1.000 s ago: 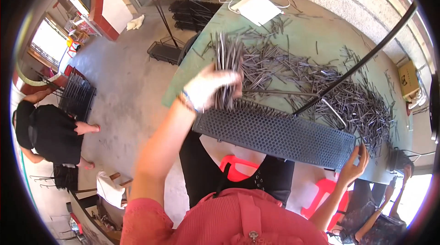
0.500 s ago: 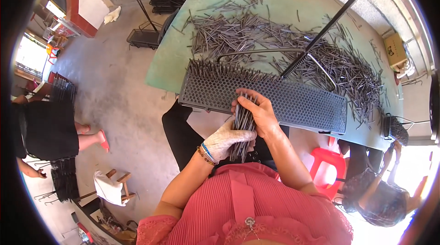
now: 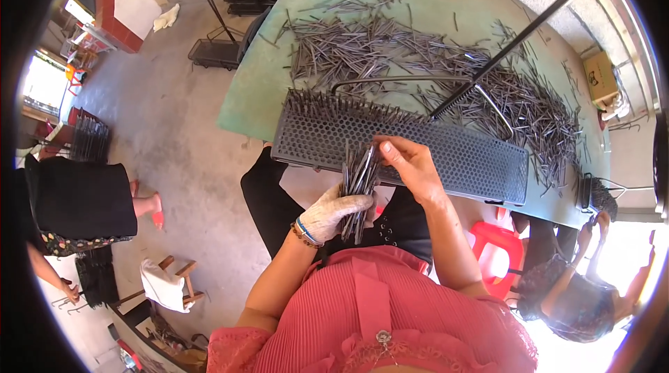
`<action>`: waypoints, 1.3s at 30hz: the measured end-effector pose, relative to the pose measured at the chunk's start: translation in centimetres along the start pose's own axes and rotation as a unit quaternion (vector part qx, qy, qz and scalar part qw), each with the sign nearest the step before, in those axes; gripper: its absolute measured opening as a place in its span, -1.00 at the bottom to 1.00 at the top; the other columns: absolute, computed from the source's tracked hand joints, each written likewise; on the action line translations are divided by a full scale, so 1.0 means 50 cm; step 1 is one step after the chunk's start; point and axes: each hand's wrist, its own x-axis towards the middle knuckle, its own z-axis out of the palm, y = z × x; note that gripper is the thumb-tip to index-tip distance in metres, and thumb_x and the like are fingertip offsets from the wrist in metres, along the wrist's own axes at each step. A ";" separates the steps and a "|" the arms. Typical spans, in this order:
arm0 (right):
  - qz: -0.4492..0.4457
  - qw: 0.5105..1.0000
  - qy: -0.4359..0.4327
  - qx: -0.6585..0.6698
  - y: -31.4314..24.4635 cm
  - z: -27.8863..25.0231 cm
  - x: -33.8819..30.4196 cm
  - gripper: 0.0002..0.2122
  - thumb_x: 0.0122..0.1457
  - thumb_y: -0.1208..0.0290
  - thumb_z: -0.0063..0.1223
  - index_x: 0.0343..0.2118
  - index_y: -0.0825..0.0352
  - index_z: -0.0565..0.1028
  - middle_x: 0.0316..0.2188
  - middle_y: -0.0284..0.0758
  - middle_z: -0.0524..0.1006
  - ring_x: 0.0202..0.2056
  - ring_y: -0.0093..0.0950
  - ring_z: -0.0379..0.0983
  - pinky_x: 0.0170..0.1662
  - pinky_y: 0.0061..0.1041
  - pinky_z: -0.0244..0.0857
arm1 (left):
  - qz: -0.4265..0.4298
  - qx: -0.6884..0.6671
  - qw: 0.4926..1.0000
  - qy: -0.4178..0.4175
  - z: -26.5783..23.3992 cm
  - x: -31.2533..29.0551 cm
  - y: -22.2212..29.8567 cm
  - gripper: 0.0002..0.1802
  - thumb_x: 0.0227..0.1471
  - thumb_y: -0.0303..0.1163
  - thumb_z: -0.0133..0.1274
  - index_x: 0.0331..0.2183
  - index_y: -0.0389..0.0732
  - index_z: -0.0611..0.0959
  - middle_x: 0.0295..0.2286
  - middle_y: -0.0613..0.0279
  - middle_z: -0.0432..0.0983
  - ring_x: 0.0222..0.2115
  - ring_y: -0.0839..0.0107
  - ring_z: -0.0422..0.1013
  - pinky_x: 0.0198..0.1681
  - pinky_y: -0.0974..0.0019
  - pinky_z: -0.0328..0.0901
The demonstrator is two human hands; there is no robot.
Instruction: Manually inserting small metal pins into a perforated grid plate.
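Observation:
My left hand (image 3: pixel 327 214), in a pale work glove with bracelets at the wrist, is closed around a bundle of thin dark metal rods (image 3: pixel 359 176). The rods stand roughly upright and fan out at the top. Beside the bundle's upper end is my bare right hand (image 3: pixel 412 164), thumb and fingers pinched together; what lies between the fingertips is too small to make out. Just beyond my hands sits a long black perforated rack (image 3: pixel 460 157) on the table edge. Short rods (image 3: pixel 334 109) stand in its holes along the far left side.
Loose rods (image 3: pixel 348 49) are heaped across the green table (image 3: pixel 251 97). A long dark pole with a wire handle (image 3: pixel 502 52) rises over the rack. A red stool (image 3: pixel 498 254) and a person (image 3: pixel 575 296) are at right; another person (image 3: pixel 80 195) stands at left.
My right hand has come off the bundle's side and shifted slightly right. The bundle, in my left hand, has moved a little left and its tops have spread apart.

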 end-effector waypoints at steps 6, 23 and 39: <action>-0.032 0.998 -0.017 -0.043 0.005 0.034 0.024 -0.76 0.08 0.43 0.29 -0.22 0.45 0.61 -0.20 -0.32 0.53 -0.23 -0.61 0.41 -0.14 -0.64 0.28 | 0.023 -0.021 0.999 -0.019 -0.024 -0.004 -0.010 -0.56 -0.02 -0.35 0.22 -0.11 -0.19 0.43 -0.39 0.28 0.47 -0.41 0.45 0.46 -0.29 0.32 0.44; -0.249 0.958 0.138 -0.043 -0.048 0.060 0.142 -0.84 0.19 0.51 0.14 -0.22 0.48 0.56 -0.37 -0.34 0.60 -0.32 -0.62 0.50 -0.18 -0.62 0.37 | 0.010 -0.047 0.998 0.034 -0.041 0.005 -0.015 -0.63 0.08 -0.17 0.10 -0.20 -0.27 0.56 -0.40 0.20 0.55 -0.42 0.40 0.49 -0.33 0.32 0.43; -0.383 0.874 0.148 -0.258 -0.031 0.093 0.195 -0.86 0.09 0.48 0.24 -0.28 0.34 0.59 -0.35 -0.27 0.61 -0.37 -0.39 0.51 -0.30 -0.45 0.39 | -0.041 0.023 0.998 0.029 -0.047 -0.003 0.005 -0.57 0.10 -0.04 0.11 -0.24 -0.24 0.59 -0.44 0.24 0.56 -0.47 0.47 0.50 -0.44 0.41 0.43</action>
